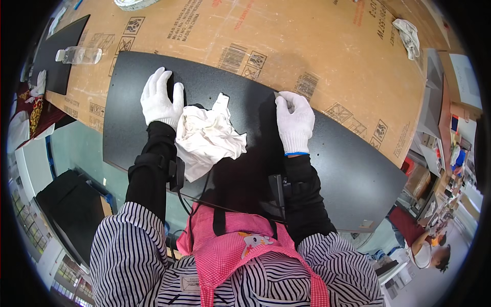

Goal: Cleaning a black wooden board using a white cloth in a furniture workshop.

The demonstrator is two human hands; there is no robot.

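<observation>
A large black panel [348, 163] lies flat in front of me, with small holes in its surface. My left hand [159, 100], in a white knit glove, rests on its left part, fingers stretched and thumb apart, holding nothing. Next to it a crumpled white cloth [209, 135] is spread on the panel. My right hand [296, 123], gloved in white with a blue cuff edge, is at the panel's far edge. Its thumb and forefinger are pinched together, and a small thin grey tip [277, 94] sticks out from them; what it belongs to is hidden.
Printed brown cardboard [204, 38] covers the table under the panel. A clear plastic bottle [82, 55] lies at the left, by another black panel [59, 56] and a co-worker's gloved hand [40, 84]. Another white cloth [407, 38] lies far right. A person [422, 245] is at the right.
</observation>
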